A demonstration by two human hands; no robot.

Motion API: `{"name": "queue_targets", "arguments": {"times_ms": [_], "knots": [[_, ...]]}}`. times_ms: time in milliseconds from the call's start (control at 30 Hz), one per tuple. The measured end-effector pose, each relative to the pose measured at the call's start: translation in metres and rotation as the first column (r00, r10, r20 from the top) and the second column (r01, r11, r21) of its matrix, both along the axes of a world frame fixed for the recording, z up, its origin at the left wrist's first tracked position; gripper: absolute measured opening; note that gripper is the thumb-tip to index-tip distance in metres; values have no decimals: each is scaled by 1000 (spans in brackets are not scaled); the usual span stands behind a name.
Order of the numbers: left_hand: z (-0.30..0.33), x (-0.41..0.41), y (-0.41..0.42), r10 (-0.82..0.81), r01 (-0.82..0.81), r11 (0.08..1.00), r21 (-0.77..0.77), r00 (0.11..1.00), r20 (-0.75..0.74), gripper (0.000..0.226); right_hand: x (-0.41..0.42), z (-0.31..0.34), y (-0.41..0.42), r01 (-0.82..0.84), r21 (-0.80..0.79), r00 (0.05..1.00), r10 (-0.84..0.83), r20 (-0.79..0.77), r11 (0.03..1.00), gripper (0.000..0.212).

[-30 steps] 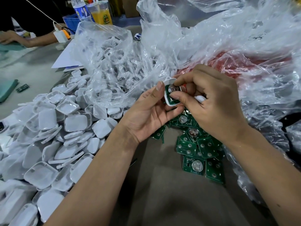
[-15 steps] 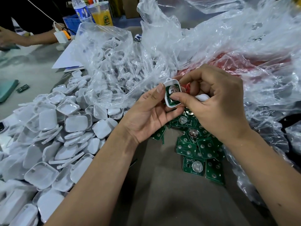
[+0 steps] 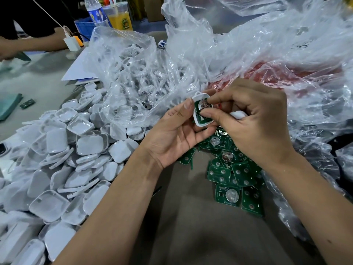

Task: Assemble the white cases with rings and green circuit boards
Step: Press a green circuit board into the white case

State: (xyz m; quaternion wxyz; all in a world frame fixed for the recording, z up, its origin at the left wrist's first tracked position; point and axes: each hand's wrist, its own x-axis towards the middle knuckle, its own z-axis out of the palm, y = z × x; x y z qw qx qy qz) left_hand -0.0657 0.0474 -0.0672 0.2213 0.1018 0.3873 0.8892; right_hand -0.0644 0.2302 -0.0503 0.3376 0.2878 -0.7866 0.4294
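Just above the heap of green circuit boards (image 3: 232, 169) on the brown table (image 3: 191, 226), both hands meet around a single white case (image 3: 197, 119). The left hand (image 3: 172, 134) cradles the case from beneath and from the side, thumb lying up along its left edge and fingers curled under it, so the open face tilts toward the person. A green board with a round silver disc (image 3: 203, 107) sits inside the case. The right hand (image 3: 254, 119) comes at it from the right: thumb and forefinger are bent and press on the board, one at its lower edge and one at its top, while the other fingers curl round a small white piece (image 3: 237, 114) tucked into the palm; what that piece is I cannot tell.

Left of the board heap sprawls a big pile of empty white case halves (image 3: 63, 159), some face up, some face down. Behind the heap, crumpled clear plastic bags (image 3: 248, 54) billow over the table; one of them, up and to the left, holds more white parts (image 3: 129, 66), and something red (image 3: 267, 73) shows through another. Far beyond the heap to the left, another person's arm (image 3: 38, 43) rests on the table near a bottle (image 3: 96, 12) and a cup of orange drink (image 3: 120, 18).
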Motion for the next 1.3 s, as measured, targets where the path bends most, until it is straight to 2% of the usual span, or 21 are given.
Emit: {"name": "queue_targets", "arguments": {"times_ms": [300, 500, 800, 1067, 1300], "knots": [[-1, 0, -2, -35, 35, 999, 2, 999, -7, 61, -1, -1, 1, -30, -2, 1000, 30, 7, 1000, 18], [1, 1, -1, -39, 38, 999, -21, 999, -22, 46, 1, 2, 0, -23, -9, 998, 24, 62, 1000, 21], [1, 0, 0, -35, 35, 999, -12, 999, 29, 58, 5, 7, -1, -69, -54, 969, 80, 234, 996, 20], [-1, 0, -1, -7, 10, 995, -97, 999, 32, 55, 3, 7, 0, -93, -69, 928, 111, 355, 993, 18], [-1, 0, 0, 6, -1, 991, -136, 999, 37, 51, 1, 6, 2, -116, -65, 910, 132, 392, 991, 19]]}}
